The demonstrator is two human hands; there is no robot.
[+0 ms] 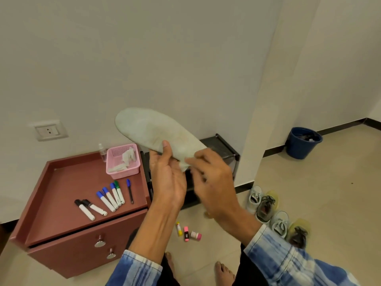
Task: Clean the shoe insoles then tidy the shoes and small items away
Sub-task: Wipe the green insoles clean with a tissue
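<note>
No lettering readable — labels on the markers point(109, 201) blurred; tubes point(186, 234) likewise.

A pale grey-green insole point(152, 129), scuffed and yellowed toward the heel, is held up in the air with its toe pointing up and left. The left hand point(165, 178) pinches it, and the blurred right hand point(212, 182) is at its heel end. Four shoes point(267, 207) stand in a row on the floor, pale ones alternating with dark, yellow-soled ones. Six markers point(103, 201) and a pen point(129, 190) lie on the table point(68, 182). Three small tubes point(187, 233) lie on the floor.
</note>
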